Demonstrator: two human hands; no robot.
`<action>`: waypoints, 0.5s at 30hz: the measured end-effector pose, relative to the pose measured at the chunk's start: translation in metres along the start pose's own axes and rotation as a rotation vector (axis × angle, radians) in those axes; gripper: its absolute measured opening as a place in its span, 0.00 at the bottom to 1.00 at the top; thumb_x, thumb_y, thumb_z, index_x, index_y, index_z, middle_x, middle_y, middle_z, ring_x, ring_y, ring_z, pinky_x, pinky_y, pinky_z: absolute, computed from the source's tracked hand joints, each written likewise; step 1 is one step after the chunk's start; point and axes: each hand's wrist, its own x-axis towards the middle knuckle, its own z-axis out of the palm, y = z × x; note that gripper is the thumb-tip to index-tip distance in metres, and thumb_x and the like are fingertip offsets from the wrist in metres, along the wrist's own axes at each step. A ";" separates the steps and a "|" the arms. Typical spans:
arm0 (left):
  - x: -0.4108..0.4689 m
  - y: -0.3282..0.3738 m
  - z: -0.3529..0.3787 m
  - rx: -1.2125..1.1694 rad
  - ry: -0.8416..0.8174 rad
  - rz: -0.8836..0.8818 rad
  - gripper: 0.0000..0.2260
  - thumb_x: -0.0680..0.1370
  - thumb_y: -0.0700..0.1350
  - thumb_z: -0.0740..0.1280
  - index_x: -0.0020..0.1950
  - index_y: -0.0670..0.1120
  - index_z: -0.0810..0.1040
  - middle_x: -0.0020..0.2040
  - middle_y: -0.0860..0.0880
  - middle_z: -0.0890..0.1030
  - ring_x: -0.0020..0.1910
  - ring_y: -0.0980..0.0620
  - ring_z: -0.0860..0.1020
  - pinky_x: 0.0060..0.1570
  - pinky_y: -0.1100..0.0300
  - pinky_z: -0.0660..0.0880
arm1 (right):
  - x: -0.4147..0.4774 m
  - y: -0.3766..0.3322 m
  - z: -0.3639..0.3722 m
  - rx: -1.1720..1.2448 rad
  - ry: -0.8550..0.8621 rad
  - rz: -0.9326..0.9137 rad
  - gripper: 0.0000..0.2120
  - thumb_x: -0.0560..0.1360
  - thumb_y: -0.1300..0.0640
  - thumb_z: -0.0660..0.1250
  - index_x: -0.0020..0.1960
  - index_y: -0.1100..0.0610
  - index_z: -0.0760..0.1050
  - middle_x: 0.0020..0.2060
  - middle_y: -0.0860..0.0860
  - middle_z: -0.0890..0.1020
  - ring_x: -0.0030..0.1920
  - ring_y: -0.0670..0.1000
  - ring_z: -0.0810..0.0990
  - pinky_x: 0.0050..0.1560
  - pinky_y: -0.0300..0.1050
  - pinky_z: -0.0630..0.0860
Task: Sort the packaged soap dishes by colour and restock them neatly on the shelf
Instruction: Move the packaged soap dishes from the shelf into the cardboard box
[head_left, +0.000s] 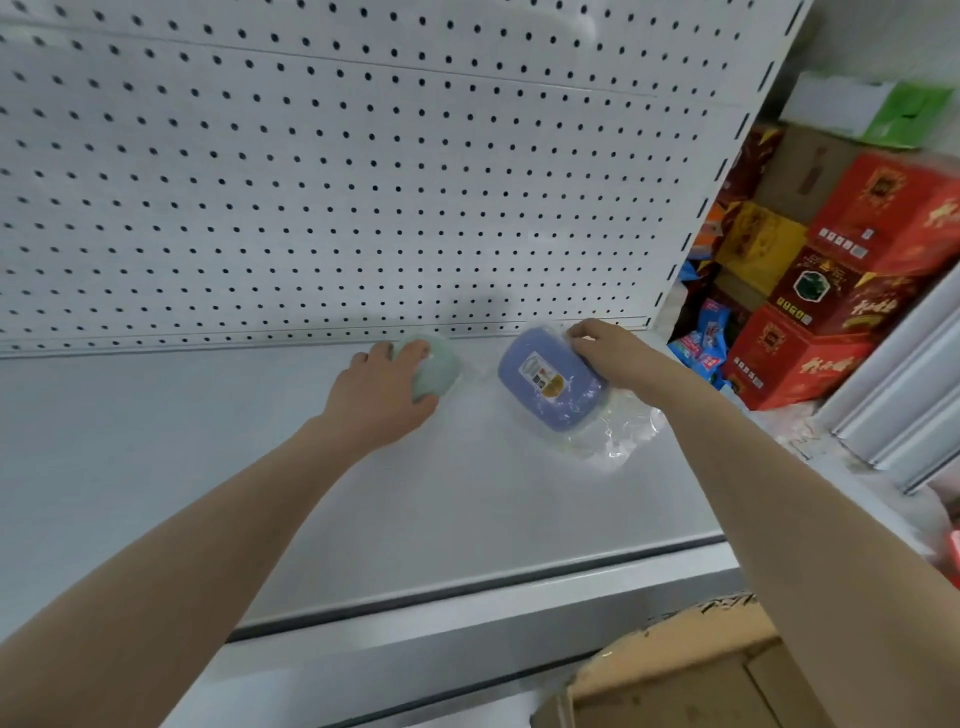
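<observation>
Mid-frame, left hand (376, 397) wraps the green dish (435, 370), right hand (615, 353) clasps the blue dish (550, 387) beside it, both at the shelf (234, 467) back, seemingly starting separate colour rows.

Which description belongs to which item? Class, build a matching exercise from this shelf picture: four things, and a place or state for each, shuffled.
Things
1. green soap dish
2. blue soap dish
3. red cartons
4. cardboard box

Descriptions
A. low at the right, in front of the shelf
B. gripped by the left hand, by the pegboard
C. stacked to the right of the shelf
D. held by the right hand, label up

Pairs: 1-B, 2-D, 3-C, 4-A
</observation>
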 end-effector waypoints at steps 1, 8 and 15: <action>-0.005 0.000 -0.001 -0.005 -0.001 0.002 0.27 0.75 0.56 0.64 0.72 0.55 0.61 0.63 0.45 0.70 0.58 0.41 0.70 0.54 0.50 0.72 | 0.000 0.004 0.002 -0.006 -0.007 0.014 0.12 0.81 0.55 0.55 0.61 0.54 0.74 0.53 0.53 0.78 0.49 0.54 0.76 0.48 0.47 0.72; -0.040 -0.002 0.000 0.010 0.071 -0.054 0.29 0.75 0.59 0.64 0.74 0.58 0.60 0.65 0.46 0.69 0.57 0.41 0.70 0.58 0.50 0.71 | -0.017 0.004 0.032 -0.292 0.193 -0.073 0.23 0.78 0.34 0.52 0.54 0.52 0.71 0.47 0.53 0.79 0.46 0.56 0.76 0.46 0.47 0.70; -0.079 -0.009 -0.004 -0.023 0.138 -0.106 0.28 0.74 0.61 0.65 0.72 0.59 0.62 0.64 0.46 0.69 0.56 0.42 0.72 0.54 0.51 0.72 | -0.047 -0.004 0.070 -0.523 0.164 -0.177 0.39 0.69 0.34 0.67 0.71 0.55 0.60 0.58 0.55 0.73 0.55 0.59 0.76 0.49 0.50 0.72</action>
